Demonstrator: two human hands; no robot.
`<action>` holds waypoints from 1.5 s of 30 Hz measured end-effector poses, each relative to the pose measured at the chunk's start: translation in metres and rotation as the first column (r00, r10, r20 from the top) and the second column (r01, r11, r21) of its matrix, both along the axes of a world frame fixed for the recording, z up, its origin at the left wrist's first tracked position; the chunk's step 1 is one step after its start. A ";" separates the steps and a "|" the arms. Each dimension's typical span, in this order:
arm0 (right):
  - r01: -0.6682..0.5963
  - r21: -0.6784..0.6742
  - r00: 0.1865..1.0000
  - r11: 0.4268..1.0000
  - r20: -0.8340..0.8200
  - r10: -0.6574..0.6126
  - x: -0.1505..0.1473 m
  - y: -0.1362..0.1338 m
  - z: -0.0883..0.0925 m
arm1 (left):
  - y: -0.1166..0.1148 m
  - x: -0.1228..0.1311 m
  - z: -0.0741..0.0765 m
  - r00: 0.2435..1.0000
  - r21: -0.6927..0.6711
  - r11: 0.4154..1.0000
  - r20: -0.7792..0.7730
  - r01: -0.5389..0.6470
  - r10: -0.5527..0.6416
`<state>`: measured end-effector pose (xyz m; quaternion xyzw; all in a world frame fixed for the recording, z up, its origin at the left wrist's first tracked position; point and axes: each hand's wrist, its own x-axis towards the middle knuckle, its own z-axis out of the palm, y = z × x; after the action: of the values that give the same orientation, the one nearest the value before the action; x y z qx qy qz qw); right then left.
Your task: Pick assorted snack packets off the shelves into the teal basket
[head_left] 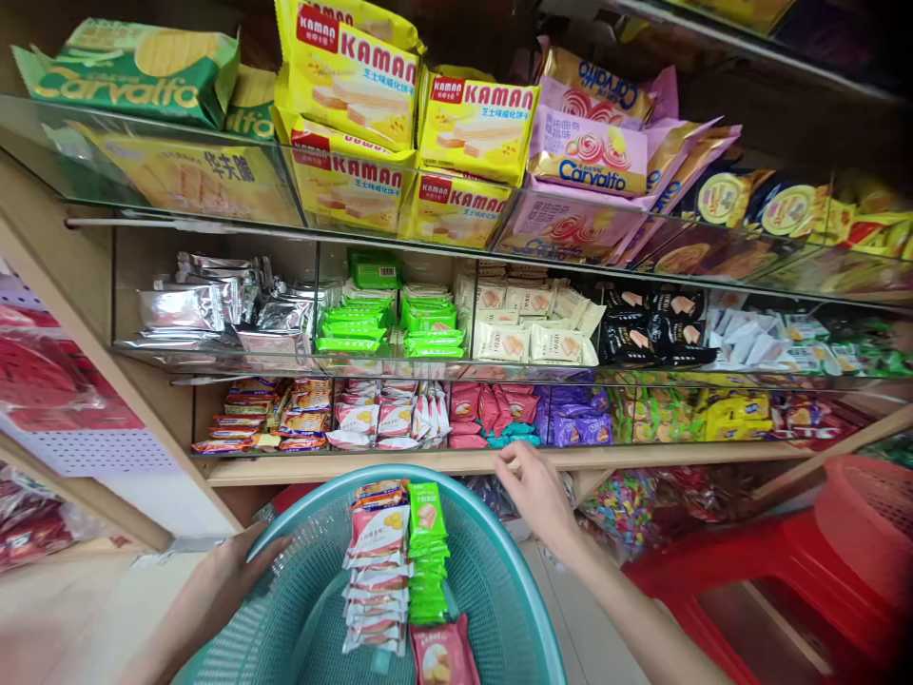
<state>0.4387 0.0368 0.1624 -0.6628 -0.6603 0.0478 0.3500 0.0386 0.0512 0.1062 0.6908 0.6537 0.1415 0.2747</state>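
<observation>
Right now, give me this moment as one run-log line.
left hand: at rim of teal basket | right hand: near bottom shelf, grip contents unclear | basket holds: packets, white, green, orange, pink

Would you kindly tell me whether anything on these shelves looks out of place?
Perhaps the teal packets, just beyond the right hand: their colour differs from the pinkish-red packets beside them, as though mixed in.

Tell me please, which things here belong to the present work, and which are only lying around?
Apparently in use:
- teal basket, left hand at its rim
- white packets, green packets and red packet inside
- right hand, near the shelved red packets

Apparently just around:
- red stool
- yellow KAMAN packs
- green Carvalfo pack
</observation>
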 end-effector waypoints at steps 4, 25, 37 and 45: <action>0.173 0.079 0.983 0.982 -0.071 -0.167 0.032 0.044 -0.019 | 0.000 -0.004 -0.004 1.000 0.011 1.000 -0.011 -0.011 0.011; 0.166 -0.037 0.915 0.985 -0.366 -0.168 0.046 0.083 -0.047 | 0.000 -0.005 -0.003 1.000 0.031 0.999 -0.011 -0.018 0.018; 0.090 0.089 0.836 0.992 -0.548 -0.026 0.055 0.074 -0.042 | 0.002 -0.008 -0.007 0.999 0.003 1.000 -0.041 -0.023 0.023; 0.076 0.131 0.810 0.989 -0.587 0.015 0.060 0.055 -0.027 | 0.000 -0.004 -0.002 0.999 -0.009 1.000 -0.043 -0.028 0.027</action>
<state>0.4984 0.0922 0.1357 -0.5984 -0.5114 0.1950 0.5851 0.0350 0.0512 0.1047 0.6832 0.6695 0.1274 0.2622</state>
